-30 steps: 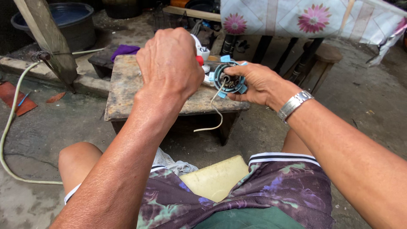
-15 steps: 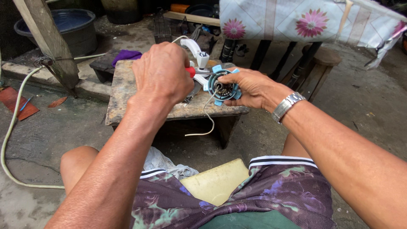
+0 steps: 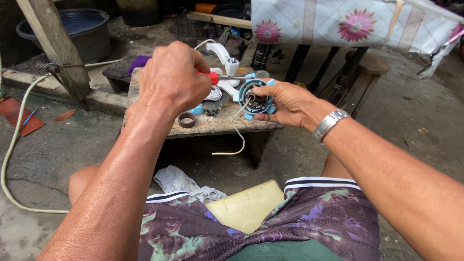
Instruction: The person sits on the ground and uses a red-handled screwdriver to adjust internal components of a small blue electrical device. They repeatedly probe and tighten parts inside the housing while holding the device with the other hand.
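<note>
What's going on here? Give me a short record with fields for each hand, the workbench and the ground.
left hand: grips a red-handled screwdriver, tip at the motor part
right hand: holds a round blue motor part with a white wire hanging from it
bench: small wooden stool carrying white plastic pieces and a ring
ground: white hose, grey rag

A dark ring (image 3: 186,119) sits on the wooden bench (image 3: 212,126), near its front edge. Further back, a white plastic part (image 3: 223,54) stands upright, and a purple cloth (image 3: 139,63) lies just off the far-left corner. On the concrete floor (image 3: 58,150), a pale hose (image 3: 14,140) curves along the left. A wooden post (image 3: 55,46) leans by a grey basin (image 3: 82,29). A flowered cloth (image 3: 338,24) hangs top right, over dark legs. Down near the lap, a yellow slab (image 3: 249,208) lies beside a crumpled grey rag (image 3: 181,181). A red tile (image 3: 21,115) lies far left.
</note>
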